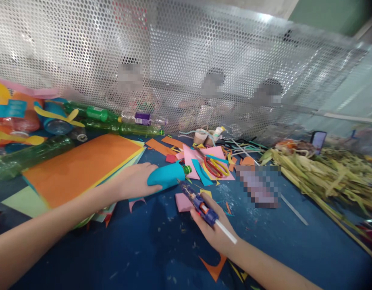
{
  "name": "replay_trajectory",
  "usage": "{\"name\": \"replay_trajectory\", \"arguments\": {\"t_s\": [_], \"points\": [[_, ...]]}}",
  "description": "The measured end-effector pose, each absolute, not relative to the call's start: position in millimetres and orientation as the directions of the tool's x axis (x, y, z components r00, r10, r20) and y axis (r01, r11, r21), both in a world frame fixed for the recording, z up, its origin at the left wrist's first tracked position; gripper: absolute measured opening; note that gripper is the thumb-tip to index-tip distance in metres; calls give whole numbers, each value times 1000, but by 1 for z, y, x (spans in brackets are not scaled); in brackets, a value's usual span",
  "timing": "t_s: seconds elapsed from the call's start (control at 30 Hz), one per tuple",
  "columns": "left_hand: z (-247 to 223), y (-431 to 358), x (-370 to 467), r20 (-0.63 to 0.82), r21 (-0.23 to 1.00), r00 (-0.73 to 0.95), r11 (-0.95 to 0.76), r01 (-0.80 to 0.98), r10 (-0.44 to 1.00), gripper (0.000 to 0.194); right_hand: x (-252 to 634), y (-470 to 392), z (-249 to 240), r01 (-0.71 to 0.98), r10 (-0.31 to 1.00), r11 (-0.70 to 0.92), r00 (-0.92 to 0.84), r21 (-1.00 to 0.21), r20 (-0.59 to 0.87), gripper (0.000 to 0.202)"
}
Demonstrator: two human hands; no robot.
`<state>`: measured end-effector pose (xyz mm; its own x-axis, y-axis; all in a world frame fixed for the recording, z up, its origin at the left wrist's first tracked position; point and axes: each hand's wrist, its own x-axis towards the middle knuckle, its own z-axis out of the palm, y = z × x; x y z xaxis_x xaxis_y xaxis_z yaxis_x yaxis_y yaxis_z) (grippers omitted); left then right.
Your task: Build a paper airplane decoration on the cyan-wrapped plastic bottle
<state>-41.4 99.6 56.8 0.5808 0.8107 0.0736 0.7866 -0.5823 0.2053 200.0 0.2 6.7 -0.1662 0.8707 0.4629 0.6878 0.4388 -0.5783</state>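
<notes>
My left hand [136, 180] is wrapped round a plastic bottle [166, 176] covered in blue paper, lying on its side with its green neck pointing right. In my right hand [214, 225] is a dark blue hot glue gun [199, 203], a white glue stick [226, 232] poking out of its back end. The gun's nozzle comes close to the underside of the bottle near the neck; whether they touch I cannot tell. A pink paper piece [182, 202] lies just left of the gun. Beyond the bottle, red and yellow scissors [215, 167] rest on pink paper [188, 155] among blue strips [202, 172].
Stacked coloured paper [83, 167] lies at the left, with green bottles [122, 128] behind it. Dried corn husks [321, 173] spread along the right. Orange scraps [214, 266] lie in front. A perforated metal screen [173, 52] closes off the back; people show behind it.
</notes>
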Motion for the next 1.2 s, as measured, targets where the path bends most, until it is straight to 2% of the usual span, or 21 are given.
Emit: {"name": "replay_trajectory", "arguments": {"t_s": [0.27, 0.57, 0.97, 1.2], "points": [[56, 106, -43, 24, 272, 559, -543, 794, 829, 60, 197, -2, 11, 738, 876, 424, -187, -525, 445, 13], [58, 103, -43, 3, 297, 587, -561, 773, 810, 89, 197, 2, 11, 756, 896, 378, -153, -534, 417, 17], [59, 103, -41, 3, 300, 603, -576, 760, 798, 81, 194, 1, 12, 765, 873, 407, -164, -499, 460, 15], [56, 105, -43, 7, 293, 613, -587, 754, 790, 81, 193, 0, 7, 765, 905, 375, -181, -523, 385, 17]]}}
